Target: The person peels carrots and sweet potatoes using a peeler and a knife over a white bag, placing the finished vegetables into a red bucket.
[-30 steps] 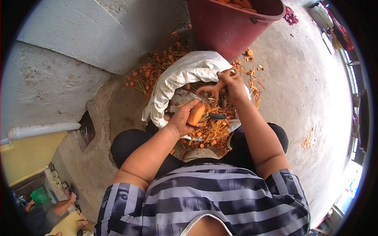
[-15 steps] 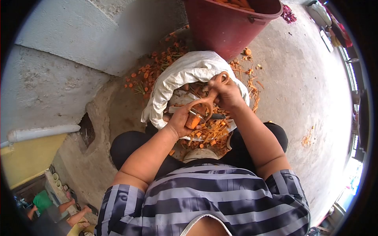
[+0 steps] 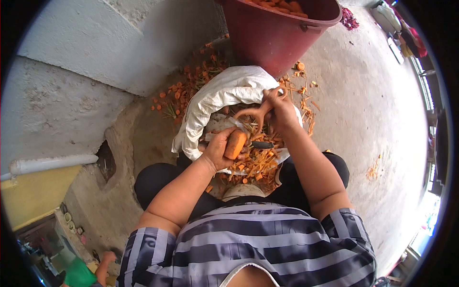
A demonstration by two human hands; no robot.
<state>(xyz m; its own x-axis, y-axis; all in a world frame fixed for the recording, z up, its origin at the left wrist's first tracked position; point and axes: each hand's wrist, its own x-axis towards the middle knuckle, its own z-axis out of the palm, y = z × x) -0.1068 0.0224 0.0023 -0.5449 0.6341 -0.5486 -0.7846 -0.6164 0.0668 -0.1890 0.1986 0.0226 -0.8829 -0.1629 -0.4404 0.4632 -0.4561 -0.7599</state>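
Observation:
My left hand (image 3: 221, 150) is wrapped round a thick, partly peeled carrot (image 3: 235, 145), its bright orange side facing up. My right hand (image 3: 281, 111) grips an orange-brown Y-shaped peeler (image 3: 258, 113) by its handle. The peeler's forked head is just above and beyond the carrot, with a small gap between them. Both hands are over an open white sack (image 3: 196, 112) with a rolled rim, standing between my knees. Carrot peelings (image 3: 256, 163) and cut bits lie in it. A black handle (image 3: 262, 144), perhaps a knife's, rests among the peelings.
A large red tub (image 3: 267, 40) holding carrots stands just beyond the sack. Carrot ends (image 3: 178, 91) and scraps litter the concrete floor (image 3: 363, 110) around it. A rough wall (image 3: 71, 91) with a white pipe (image 3: 52, 164) is on the left. Another person (image 3: 81, 272) is at lower left.
The peeler has lifted off the carrot and moved up and away from my left hand. The carrot now shows more of its length. The person at lower left has shifted.

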